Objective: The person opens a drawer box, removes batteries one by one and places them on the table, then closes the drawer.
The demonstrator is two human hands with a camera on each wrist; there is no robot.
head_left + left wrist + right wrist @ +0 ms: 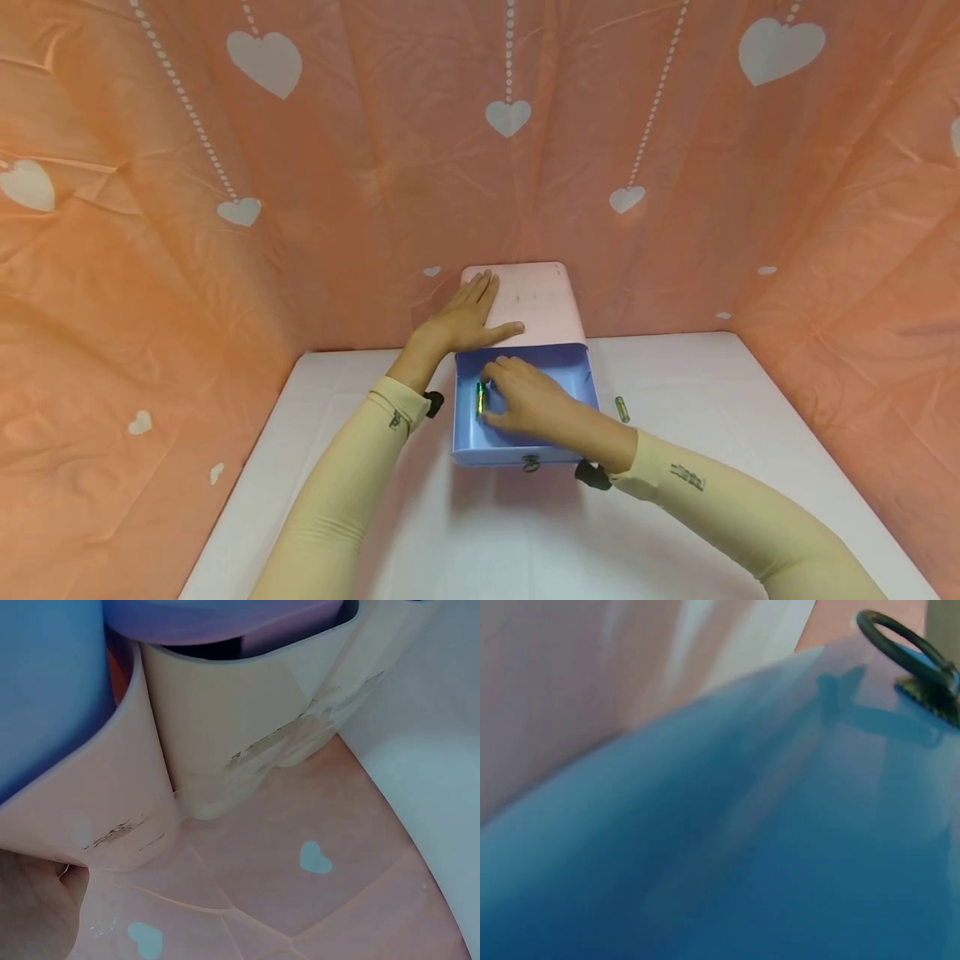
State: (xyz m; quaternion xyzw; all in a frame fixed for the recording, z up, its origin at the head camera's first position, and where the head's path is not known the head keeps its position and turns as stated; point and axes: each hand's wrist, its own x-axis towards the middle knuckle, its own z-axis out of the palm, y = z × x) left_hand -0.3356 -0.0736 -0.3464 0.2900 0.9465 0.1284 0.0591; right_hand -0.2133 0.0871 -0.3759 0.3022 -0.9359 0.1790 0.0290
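Observation:
A pink box [536, 304] stands at the back of the table with its blue drawer [468, 433] pulled out toward me. My left hand [468, 321] rests on the box top, fingers straight and thumb spread to the side. Inside the drawer, my right hand [528, 400] pinches a green battery [481, 400] at its two ends, thumb nearer me and fingers farther off, by the drawer's left wall. A second green battery [622, 409] lies on the table right of the drawer. The right wrist view shows the drawer front [780, 847], but neither the hand nor the battery.
A metal ring pull [531, 464] hangs on the drawer front. The white table [675, 383] extends to both sides. Orange-pink cloth [390, 208] with white hearts encloses the back and sides, right behind the box.

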